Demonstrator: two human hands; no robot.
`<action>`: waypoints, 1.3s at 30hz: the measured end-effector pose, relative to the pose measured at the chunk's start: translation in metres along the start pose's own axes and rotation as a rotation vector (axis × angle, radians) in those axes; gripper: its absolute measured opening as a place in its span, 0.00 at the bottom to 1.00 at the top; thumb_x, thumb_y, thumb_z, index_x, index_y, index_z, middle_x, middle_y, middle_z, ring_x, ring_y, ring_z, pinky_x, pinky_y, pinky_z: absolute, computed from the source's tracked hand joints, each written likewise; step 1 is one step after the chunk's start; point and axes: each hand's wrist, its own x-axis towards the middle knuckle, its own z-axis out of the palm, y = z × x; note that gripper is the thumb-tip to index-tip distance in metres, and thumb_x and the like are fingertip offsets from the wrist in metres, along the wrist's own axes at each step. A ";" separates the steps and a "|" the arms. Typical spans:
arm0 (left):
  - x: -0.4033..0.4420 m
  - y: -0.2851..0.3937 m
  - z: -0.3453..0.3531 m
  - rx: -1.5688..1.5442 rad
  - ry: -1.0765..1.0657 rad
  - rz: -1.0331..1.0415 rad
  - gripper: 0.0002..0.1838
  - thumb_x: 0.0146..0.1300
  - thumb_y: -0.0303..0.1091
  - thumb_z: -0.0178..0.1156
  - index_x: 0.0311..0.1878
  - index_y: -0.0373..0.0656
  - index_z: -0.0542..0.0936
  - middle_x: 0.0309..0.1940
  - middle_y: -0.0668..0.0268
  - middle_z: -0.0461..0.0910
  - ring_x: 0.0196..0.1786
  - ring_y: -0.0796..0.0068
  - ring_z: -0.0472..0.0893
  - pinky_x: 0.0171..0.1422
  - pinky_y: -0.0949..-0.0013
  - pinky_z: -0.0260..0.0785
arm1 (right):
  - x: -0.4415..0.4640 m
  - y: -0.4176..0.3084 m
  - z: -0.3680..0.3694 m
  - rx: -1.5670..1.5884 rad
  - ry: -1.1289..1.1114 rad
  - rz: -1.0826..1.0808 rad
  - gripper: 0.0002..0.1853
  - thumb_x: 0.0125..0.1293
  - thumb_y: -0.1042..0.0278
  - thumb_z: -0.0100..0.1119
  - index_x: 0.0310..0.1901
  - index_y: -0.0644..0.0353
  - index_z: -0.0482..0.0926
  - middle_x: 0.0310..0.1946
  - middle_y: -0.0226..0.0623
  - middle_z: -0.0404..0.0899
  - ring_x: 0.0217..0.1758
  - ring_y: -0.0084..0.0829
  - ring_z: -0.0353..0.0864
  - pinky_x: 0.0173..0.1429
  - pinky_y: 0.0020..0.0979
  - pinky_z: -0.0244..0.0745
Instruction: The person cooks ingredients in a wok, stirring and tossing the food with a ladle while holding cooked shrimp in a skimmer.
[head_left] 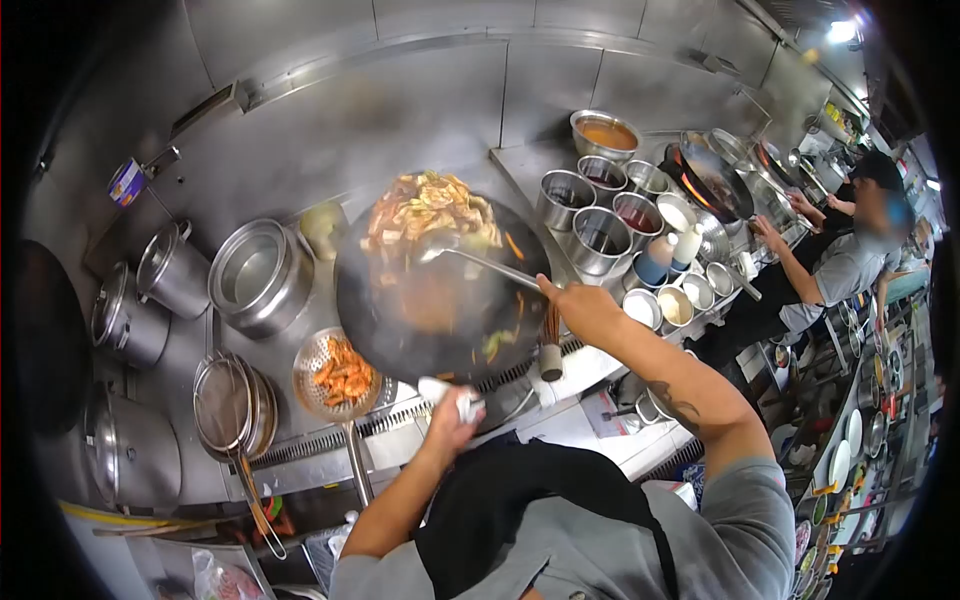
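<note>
My left hand (456, 420) is closed around a white cloth (440, 392) at the near rim of a large black wok (400, 330). The wok's handle, if there is one, is hidden under the cloth. In my right hand (585, 310) is the long handle of a metal wok ladle (490, 262), its bowl touching the food in the wok. Stir-fried vegetables (430, 215), brown with sauce, are heaped at the wok's far side. Steam blurs the middle. Next to the wok on the left, a perforated strainer (312, 385) holds orange-red pieces that look like shrimp.
Steel pots (262, 275) and stacked mesh strainers (225, 405) stand at left. Several steel sauce containers (601, 240) and a bowl of orange liquid (606, 133) are at right. A brush (550, 360) lies by the wok. A co-worker (850, 250) works at another wok (708, 182) further right.
</note>
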 end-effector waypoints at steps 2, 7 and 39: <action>-0.007 0.008 0.015 -0.026 -0.013 0.026 0.04 0.61 0.36 0.52 0.33 0.49 0.73 0.23 0.68 0.74 0.25 0.69 0.74 0.25 0.66 0.69 | -0.008 -0.004 -0.029 -0.031 -0.015 0.007 0.35 0.54 0.78 0.53 0.67 0.61 0.61 0.30 0.48 0.79 0.32 0.48 0.81 0.37 0.43 0.76; 0.048 0.091 0.038 -0.133 -0.091 0.053 0.04 0.58 0.34 0.54 0.29 0.48 0.73 0.22 0.68 0.74 0.25 0.72 0.74 0.24 0.71 0.67 | -0.036 0.021 -0.096 -0.005 -0.122 -0.041 0.31 0.55 0.76 0.55 0.64 0.56 0.66 0.27 0.49 0.79 0.33 0.48 0.81 0.38 0.46 0.74; 0.021 0.055 0.084 -0.237 0.082 0.028 0.02 0.60 0.33 0.54 0.35 0.48 0.73 0.31 0.66 0.74 0.32 0.69 0.73 0.28 0.68 0.69 | -0.010 0.006 -0.087 0.144 -0.168 -0.199 0.28 0.61 0.71 0.52 0.65 0.57 0.65 0.31 0.51 0.80 0.35 0.47 0.82 0.41 0.44 0.76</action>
